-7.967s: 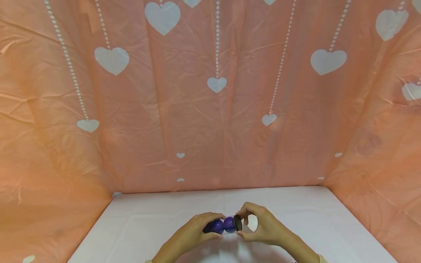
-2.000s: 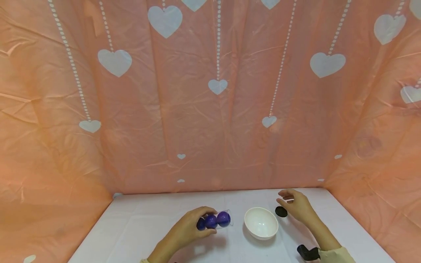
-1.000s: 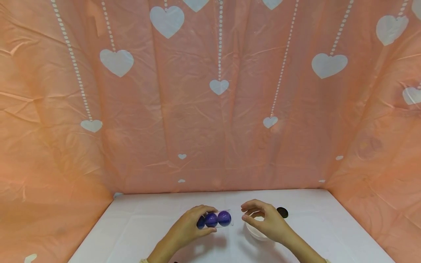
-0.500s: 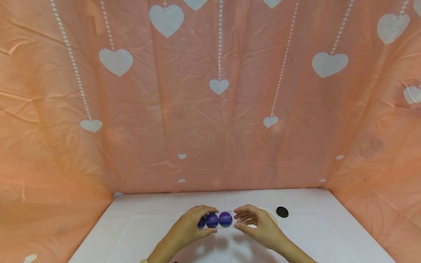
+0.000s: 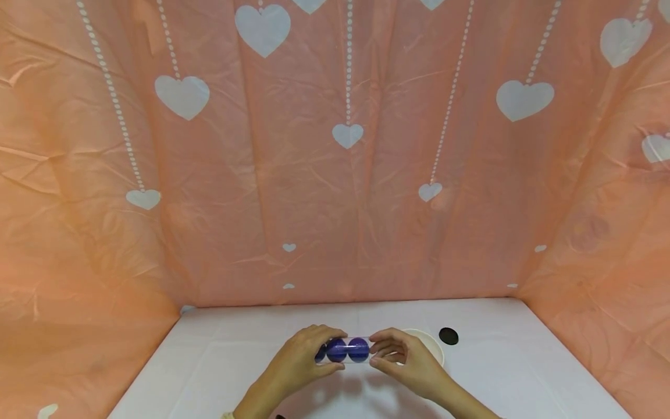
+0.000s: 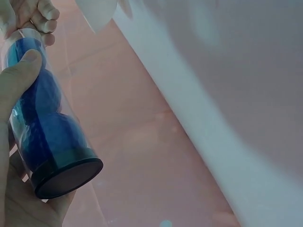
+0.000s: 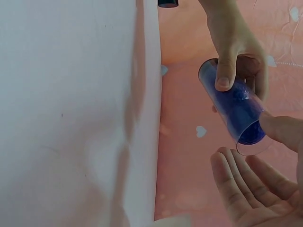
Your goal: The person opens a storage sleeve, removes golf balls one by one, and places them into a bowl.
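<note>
My left hand (image 5: 303,355) grips a clear tube (image 7: 227,106) held level above the table, its thumb along one side. Several purple-blue balls (image 5: 358,350) sit in a row inside it. A black cap (image 6: 71,177) closes the end by my left palm; the other end, facing right, is uncovered. My right hand (image 5: 410,361) is at that uncovered end, thumb at the rim (image 7: 253,150) and the other fingers extended just beyond it. Nothing lies in the right palm. Behind this hand a white bowl (image 5: 435,347) is partly hidden.
A round black lid (image 5: 448,336) lies on the white table (image 5: 235,361), behind and right of the bowl. Peach sheeting (image 5: 314,209) printed with pale hearts encloses the back and both sides of the table.
Eight seconds ago my right hand held the black lid at the tube's end. The lid then lay on the table, and that hand has come back left past the bowl to the tube.
</note>
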Demonstrator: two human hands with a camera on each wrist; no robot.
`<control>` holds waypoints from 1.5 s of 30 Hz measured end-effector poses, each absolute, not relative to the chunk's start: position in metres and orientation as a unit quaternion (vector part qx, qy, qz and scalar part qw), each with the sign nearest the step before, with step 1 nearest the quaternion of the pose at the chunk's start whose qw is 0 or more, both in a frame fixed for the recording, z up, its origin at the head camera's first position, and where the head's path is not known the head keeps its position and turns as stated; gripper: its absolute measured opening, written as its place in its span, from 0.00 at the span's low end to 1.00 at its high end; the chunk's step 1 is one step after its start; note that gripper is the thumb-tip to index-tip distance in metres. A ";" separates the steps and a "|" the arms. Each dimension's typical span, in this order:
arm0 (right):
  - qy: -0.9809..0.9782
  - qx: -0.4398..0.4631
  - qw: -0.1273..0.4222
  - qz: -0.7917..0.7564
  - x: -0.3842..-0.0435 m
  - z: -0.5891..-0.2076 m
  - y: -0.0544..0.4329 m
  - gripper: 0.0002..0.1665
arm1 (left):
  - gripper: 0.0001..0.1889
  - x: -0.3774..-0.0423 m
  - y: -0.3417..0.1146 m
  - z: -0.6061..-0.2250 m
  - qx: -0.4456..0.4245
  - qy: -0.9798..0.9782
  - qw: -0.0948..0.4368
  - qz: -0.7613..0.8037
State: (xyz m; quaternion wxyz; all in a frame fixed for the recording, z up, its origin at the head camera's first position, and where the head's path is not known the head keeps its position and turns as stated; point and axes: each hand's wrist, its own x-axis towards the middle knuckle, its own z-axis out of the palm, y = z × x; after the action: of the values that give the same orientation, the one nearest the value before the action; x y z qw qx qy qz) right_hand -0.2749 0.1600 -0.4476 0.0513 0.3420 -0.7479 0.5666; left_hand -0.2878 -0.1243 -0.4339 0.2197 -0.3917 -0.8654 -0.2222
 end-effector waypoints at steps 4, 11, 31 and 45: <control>-0.743 0.334 0.028 0.580 -0.274 -0.447 0.160 0.21 | 0.29 -0.287 -0.125 -0.432 -0.394 -0.866 0.229 -0.205; -0.737 0.333 0.015 0.588 -0.272 -0.449 0.159 0.22 | 0.30 -0.288 -0.126 -0.433 -0.405 -0.859 0.259 -0.177; -0.730 0.342 0.008 0.592 -0.275 -0.452 0.159 0.21 | 0.31 -0.288 -0.127 -0.433 -0.406 -0.853 0.292 -0.152; -0.735 0.336 0.000 0.589 -0.276 -0.452 0.159 0.22 | 0.32 -0.290 -0.127 -0.432 -0.411 -0.844 0.318 -0.134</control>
State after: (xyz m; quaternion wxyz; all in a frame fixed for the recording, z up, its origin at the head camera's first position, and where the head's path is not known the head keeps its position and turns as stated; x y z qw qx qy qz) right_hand -0.2758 0.1591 -0.4521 -0.0002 0.3363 -0.7346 0.5893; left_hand -0.2897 -0.1274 -0.4322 0.3179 -0.4106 -0.8439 -0.1345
